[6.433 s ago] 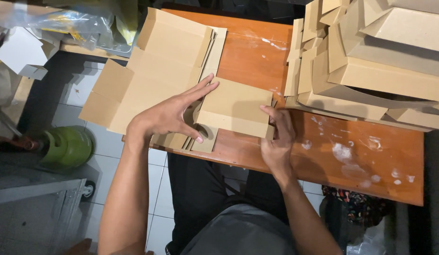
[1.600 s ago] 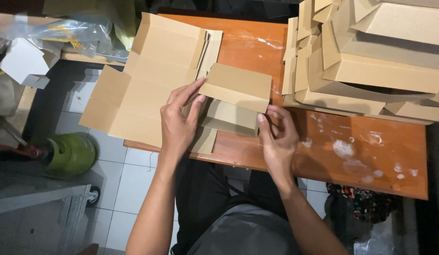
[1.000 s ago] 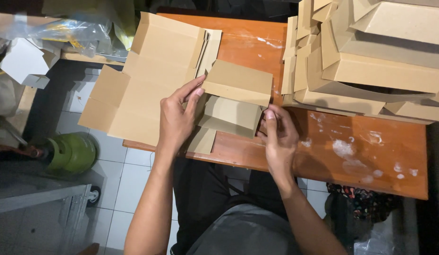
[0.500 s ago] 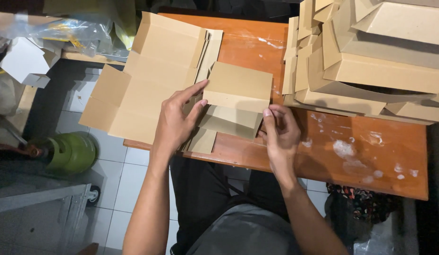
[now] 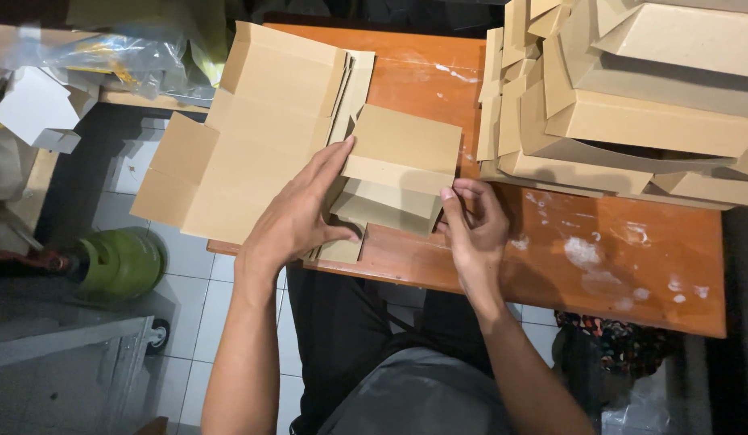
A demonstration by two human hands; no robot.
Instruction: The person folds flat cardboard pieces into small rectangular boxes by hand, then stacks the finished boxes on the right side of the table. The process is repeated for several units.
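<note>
At the far left a green gas cylinder (image 5: 120,262) is standing on the tiled floor (image 5: 181,338), below a heap of clear plastic wrapping (image 5: 108,56). A stack of flat cardboard blanks (image 5: 253,137) is lying over the left edge of the orange wooden table (image 5: 632,266), part of it hanging out past the edge. The left hand (image 5: 297,217) is resting flat on this stack with its fingers stretched out and apart — the fingertips are pressing against the left side of the half-folded cardboard box (image 5: 398,173), and the thumb is reaching under its lower flap. The box is sitting on the table between the two hands, its top panel raised and its lower flaps folded down towards the person. Just to its right, the right hand (image 5: 475,229) is touching the box's right edge, the fingers curled loosely and the forefinger tip lying against the corner of the flap — not clamped around it. Further right, a pile of folded cardboard boxes (image 5: 648,121) is filling the far right corner of the table, well apart from both hands.
</note>
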